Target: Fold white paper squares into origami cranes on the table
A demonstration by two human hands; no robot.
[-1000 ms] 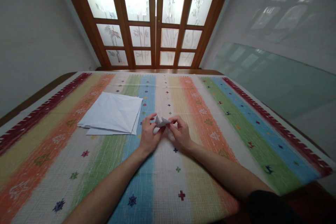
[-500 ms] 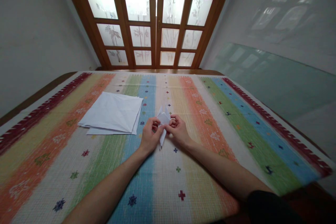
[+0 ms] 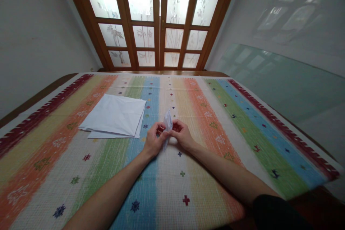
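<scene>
A small piece of folded white paper (image 3: 168, 120) stands up between my two hands, with a pointed top and a narrow end reaching down below the fingers. My left hand (image 3: 155, 139) pinches it from the left, thumb and fingertips closed. From the right, my right hand (image 3: 183, 134) grips the same paper, its thumb close to the left thumb. The fingertips hide the middle folds. Left of my hands, several white paper sheets (image 3: 115, 115) lie in a loose stack on the striped tablecloth (image 3: 172, 187).
The patterned cloth covers a wooden table (image 3: 64, 79) whose edge shows at the far left. Beyond it stand wooden doors with frosted panes (image 3: 142, 37). A glass panel (image 3: 277, 75) leans along the right wall.
The folded paper has turned between my fingers, so its top looks narrower now. My right hand has shifted slightly. The stack of sheets lies as before.
</scene>
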